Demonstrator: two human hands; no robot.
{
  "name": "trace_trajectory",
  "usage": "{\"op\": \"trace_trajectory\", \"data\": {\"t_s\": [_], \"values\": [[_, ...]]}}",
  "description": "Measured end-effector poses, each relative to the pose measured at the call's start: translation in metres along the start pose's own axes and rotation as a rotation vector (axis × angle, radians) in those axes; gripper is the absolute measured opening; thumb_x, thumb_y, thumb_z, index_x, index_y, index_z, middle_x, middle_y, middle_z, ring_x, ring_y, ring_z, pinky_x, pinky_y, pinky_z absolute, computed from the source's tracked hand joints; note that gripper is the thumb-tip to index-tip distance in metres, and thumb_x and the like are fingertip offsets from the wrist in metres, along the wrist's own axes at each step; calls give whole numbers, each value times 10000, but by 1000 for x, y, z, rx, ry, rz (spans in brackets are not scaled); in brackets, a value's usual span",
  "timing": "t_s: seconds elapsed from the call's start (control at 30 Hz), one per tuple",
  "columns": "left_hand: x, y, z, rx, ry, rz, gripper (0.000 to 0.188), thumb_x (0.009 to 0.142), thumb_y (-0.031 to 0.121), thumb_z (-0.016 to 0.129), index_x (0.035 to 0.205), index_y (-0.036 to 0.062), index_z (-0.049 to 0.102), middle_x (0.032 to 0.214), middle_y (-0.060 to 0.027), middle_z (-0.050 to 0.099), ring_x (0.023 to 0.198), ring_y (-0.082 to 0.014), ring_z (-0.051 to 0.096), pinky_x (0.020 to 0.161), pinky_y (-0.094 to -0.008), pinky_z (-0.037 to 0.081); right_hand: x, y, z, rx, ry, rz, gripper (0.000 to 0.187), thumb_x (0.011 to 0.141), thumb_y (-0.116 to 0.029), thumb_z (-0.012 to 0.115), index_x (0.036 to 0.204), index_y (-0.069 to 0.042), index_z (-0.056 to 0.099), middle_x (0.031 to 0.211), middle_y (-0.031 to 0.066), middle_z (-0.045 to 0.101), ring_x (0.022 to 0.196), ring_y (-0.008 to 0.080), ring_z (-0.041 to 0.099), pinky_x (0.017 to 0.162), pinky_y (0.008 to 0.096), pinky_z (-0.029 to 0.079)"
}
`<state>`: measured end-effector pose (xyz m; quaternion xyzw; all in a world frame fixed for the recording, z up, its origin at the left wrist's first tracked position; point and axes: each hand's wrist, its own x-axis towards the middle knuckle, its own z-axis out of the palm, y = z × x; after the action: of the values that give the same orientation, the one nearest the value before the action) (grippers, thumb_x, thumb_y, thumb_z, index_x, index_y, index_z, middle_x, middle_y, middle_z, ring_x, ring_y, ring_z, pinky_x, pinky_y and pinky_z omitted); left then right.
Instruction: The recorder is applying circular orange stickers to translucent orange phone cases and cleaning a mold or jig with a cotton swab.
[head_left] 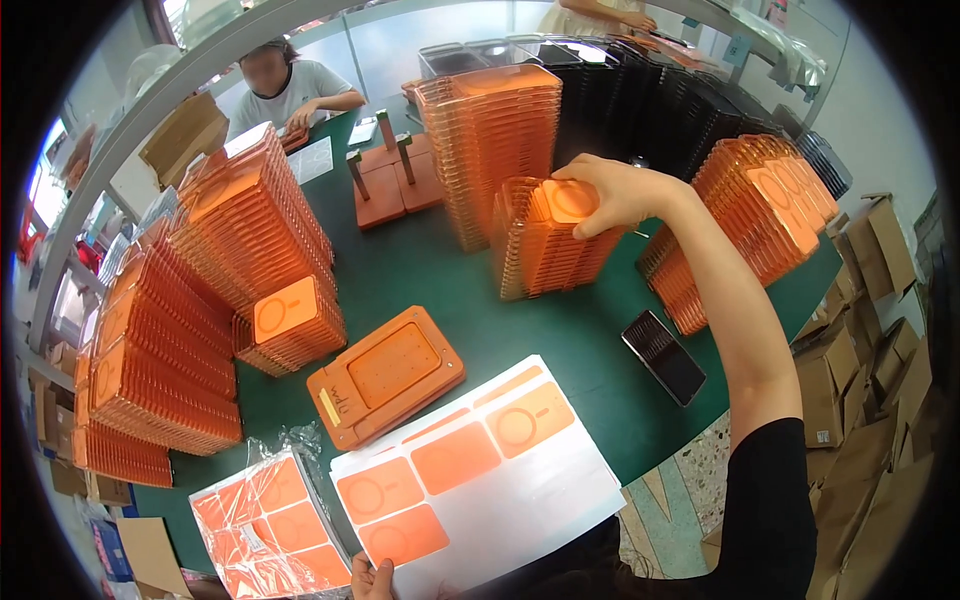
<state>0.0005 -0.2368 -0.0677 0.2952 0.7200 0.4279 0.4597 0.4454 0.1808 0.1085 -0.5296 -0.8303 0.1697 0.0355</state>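
sheet (545,492) is white with rounded orange stickers (456,459).

And there it was, my right sleeve (768,490): black, plain and short, its hem ending near the elbow! From there my forearm (735,300) ran bare, down past a slim wrist to my right hand (615,195). My left hand (372,580) was bare too, only part of it showing at the lower edge!
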Motion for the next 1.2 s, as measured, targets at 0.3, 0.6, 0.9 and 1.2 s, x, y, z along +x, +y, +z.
{"op": "trace_trajectory", "data": {"t_s": [0.3,0.6,0.9,1.2], "values": [[-12,49,21,125,-21,-152,772,952,317,695,1459,-158,356,1426,-254,494,1311,-288,462,1112,-340,338,13,-15,-7,26,-67,56,934,686,-294,819,1493,-35,424,1428,178,536,1295,298,542,1102,370,444],[-8,35,18,-17,-19,-150,689,947,229,706,1439,-138,394,1437,-223,492,1324,-273,450,1122,-343,326,20,-29,-7,24,-130,104,938,659,-285,796,1493,-59,432,1404,173,542,1274,297,553,1077,378,466],[0,23,16,-126,-86,-92,603,938,191,706,1410,-86,454,1331,-157,584,1196,-233,528,1050,-330,390,19,-16,-8,-47,-111,54,929,650,-302,795,1477,-48,456,1379,181,545,1277,314,542,1083,373,452],[-1,26,17,-59,-44,-76,471,941,182,686,1312,-66,534,1242,-137,629,1115,-225,560,999,-345,425,17,-12,-11,-129,-139,60,936,643,-297,800,1472,-34,456,1375,180,543,1283,320,533,1090,374,449]]}}
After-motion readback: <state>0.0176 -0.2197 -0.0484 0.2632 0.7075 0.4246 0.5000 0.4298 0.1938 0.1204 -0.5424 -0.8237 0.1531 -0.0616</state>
